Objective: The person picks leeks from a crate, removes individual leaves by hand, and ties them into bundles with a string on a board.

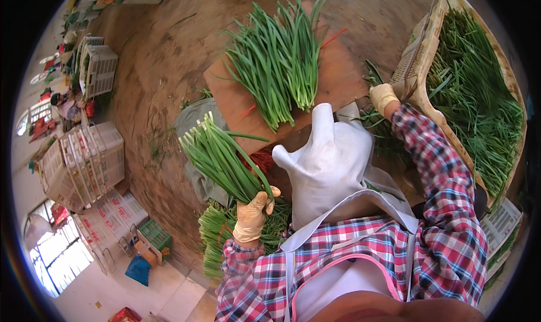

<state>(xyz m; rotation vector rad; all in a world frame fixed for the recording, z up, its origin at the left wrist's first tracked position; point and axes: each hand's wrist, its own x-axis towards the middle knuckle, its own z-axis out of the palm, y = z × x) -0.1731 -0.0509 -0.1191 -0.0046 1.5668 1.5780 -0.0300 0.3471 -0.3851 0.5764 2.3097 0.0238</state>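
Note:
My left hand (251, 218), in a pale glove, is closed round a bunch of garlic chives (222, 161), its pale cut ends pointing up and away. My gloved right hand (384, 98) is curled beside the wall of a large crate (416, 71) at the right; its fingers are mostly hidden, and loose green leaves show around it. Two heaps of garlic chives (276, 63) lie side by side on a brown board (345, 74) ahead of me, pale ends toward me. Red ties (335, 37) stick out from beneath them.
Loose chives (476, 102) fill the crate. Tied bunches (213, 240) stand by my left forearm, and red ties (260, 160) lie below the board. A grey apron (332, 164) covers my lap. Stacked white crates (84, 161) and another person (67, 105) are at the far left.

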